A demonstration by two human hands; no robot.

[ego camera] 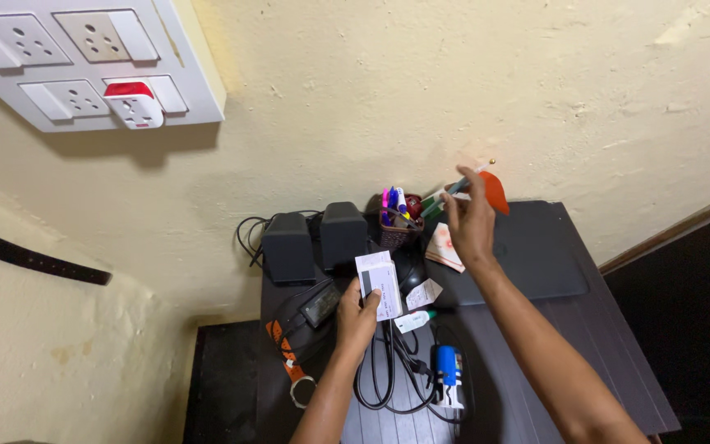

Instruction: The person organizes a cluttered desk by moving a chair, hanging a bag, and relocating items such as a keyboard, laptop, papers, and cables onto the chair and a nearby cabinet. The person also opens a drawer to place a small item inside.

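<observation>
While pinched in the right hand (472,224) above the dark wooden desk (618,362), slim green pen (454,190) angled, long axis running from seven o'clock up to one o'clock, tip toward the cream wall. Just at nine o'clock of it, dark mesh pen holder (396,234). Left hand (357,321) clasped round white rectangular paper card (378,284), before two black box speakers (314,242).

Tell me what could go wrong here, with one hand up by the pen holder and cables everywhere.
1. The right hand holds a small flag above the crowded pen holder; pushing it in might tip the holder.
2. The left hand holds a white card over loose black cables; pulling back could snag them and drag the blue device.
</observation>
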